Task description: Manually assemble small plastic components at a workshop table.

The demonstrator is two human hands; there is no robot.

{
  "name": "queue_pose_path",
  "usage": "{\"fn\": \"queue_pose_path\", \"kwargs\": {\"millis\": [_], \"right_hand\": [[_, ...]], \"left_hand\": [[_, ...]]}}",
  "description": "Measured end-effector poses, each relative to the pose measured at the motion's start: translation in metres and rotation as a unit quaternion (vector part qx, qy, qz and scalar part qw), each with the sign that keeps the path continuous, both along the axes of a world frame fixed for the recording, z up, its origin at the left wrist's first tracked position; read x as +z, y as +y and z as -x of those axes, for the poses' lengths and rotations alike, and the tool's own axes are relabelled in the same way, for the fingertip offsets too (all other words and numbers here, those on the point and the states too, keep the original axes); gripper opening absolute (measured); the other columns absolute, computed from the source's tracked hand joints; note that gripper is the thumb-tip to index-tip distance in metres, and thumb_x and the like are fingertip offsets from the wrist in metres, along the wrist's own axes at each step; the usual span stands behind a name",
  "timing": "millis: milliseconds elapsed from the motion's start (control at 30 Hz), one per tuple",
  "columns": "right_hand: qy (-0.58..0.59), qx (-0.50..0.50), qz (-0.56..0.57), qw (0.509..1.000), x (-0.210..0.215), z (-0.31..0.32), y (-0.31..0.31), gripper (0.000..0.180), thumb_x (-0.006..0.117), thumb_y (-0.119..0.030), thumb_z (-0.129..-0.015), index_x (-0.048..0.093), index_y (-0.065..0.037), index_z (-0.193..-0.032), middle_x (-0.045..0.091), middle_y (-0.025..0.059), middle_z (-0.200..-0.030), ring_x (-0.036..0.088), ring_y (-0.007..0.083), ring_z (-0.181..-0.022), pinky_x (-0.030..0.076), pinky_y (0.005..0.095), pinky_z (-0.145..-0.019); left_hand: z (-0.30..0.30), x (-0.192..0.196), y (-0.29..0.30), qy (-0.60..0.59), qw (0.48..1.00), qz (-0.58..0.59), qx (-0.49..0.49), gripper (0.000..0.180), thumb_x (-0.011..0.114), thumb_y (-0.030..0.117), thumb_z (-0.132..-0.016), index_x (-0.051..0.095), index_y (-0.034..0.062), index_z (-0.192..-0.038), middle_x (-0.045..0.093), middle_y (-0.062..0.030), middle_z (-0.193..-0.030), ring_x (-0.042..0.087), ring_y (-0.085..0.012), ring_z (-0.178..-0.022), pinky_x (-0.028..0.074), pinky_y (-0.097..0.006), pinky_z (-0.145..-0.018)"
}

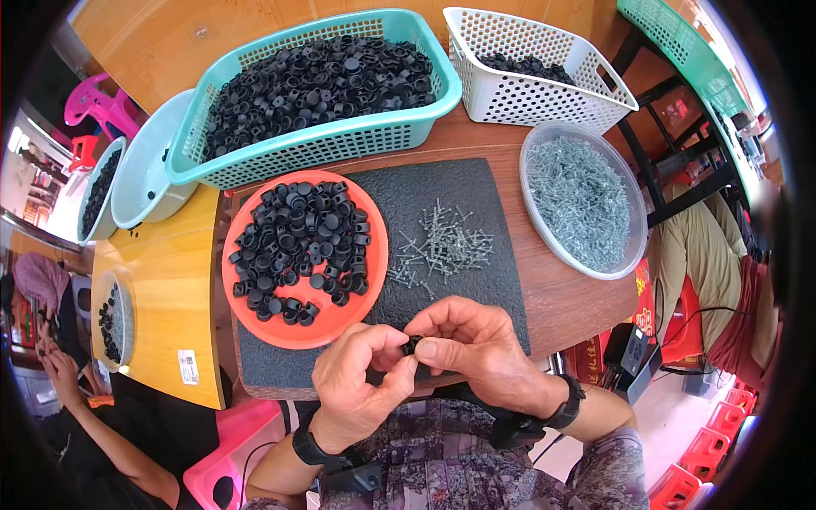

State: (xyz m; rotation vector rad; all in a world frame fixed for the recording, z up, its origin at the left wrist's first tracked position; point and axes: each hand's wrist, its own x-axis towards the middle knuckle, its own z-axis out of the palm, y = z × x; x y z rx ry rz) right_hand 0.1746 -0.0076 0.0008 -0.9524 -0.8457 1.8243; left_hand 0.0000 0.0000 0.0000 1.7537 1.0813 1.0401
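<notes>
In front of my body, at the near edge of a dark textured mat [382, 183], I hold a small black plastic part [411, 345] at my fingertips. My right hand [484, 353] pinches it between thumb and fingers. The thumb and index finger of my left hand [361, 378] close on its left side; whether a screw is in it is hidden. Just beyond my left hand, an orange-red round tray [380, 242] carries many black plastic caps or rings [297, 229]. A loose pile of thin silver screws [446, 245] lies on the mat beyond my right hand.
A teal basket [314, 140] full of black parts stands at the back, beside a white basket [527, 106]. At right is a clear tub of screws [586, 200]. Light-blue basins [149, 166] stand left, past a yellow board [161, 289]. A co-worker's hand [64, 374] shows far left.
</notes>
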Motion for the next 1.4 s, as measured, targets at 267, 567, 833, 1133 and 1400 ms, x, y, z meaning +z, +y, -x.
{"fn": "queue_pose_path", "kwargs": {"millis": [267,567,833,1133,1400], "right_hand": [[-0.02,-0.06,0.021,0.998,0.003,0.001,-0.003,0.015,0.061,-0.008,-0.087,0.058,0.001,-0.099,0.06,0.0054,-0.09,0.055,0.0088,-0.075,0.046,0.0224,-0.064],[-0.465,-0.069,-0.472,0.745,-0.016,0.018,0.008,0.038,0.062,0.006,-0.057,0.059,0.003,-0.094,0.055,0.013,-0.087,0.051,0.0314,-0.077,0.046,0.0378,-0.066],[-0.365,-0.102,-0.421,0.824,-0.002,0.006,0.006,0.034,0.068,0.004,-0.066,0.062,0.0,-0.099,0.059,0.0123,-0.087,0.055,0.0279,-0.076,0.046,0.0346,-0.063],[-0.323,-0.056,-0.422,0.845,0.004,0.001,0.004,0.029,0.07,0.002,-0.07,0.064,-0.003,-0.098,0.061,0.0087,-0.082,0.056,0.0233,-0.073,0.045,0.0324,-0.06],[-0.31,-0.102,-0.41,0.852,0.002,0.004,0.002,0.025,0.072,0.004,-0.065,0.06,0.0,-0.086,0.06,0.0089,-0.077,0.056,0.0239,-0.067,0.044,0.0325,-0.058]], "left_hand": [[0.001,-0.001,-0.001,-0.286,0.916,0.28,0.03,0.019,0.064,0.003,-0.078,0.056,-0.0054,-0.093,0.062,-0.012,-0.078,0.06,-0.0159,-0.061,0.051,-0.027,-0.055],[0.009,-0.003,-0.003,-0.406,0.85,0.334,-0.024,0.019,0.063,-0.004,-0.079,0.057,-0.0062,-0.097,0.064,-0.014,-0.084,0.063,-0.0153,-0.069,0.053,-0.026,-0.062],[0.014,-0.008,-0.007,-0.23,0.943,0.241,0.01,0.024,0.067,-0.002,-0.079,0.06,-0.0053,-0.102,0.062,-0.0087,-0.089,0.062,-0.012,-0.075,0.053,-0.024,-0.067],[0.007,0.005,0.004,-0.294,0.904,0.311,-0.026,0.027,0.068,-0.001,-0.079,0.052,-0.0049,-0.101,0.062,-0.0114,-0.086,0.063,-0.014,-0.071,0.054,-0.025,-0.062],[0.001,-0.003,0.002,-0.37,0.869,0.328,-0.011,0.019,0.068,-0.002,-0.078,0.058,-0.0058,-0.093,0.064,-0.0127,-0.083,0.063,-0.0154,-0.065,0.053,-0.026,-0.06]]}}
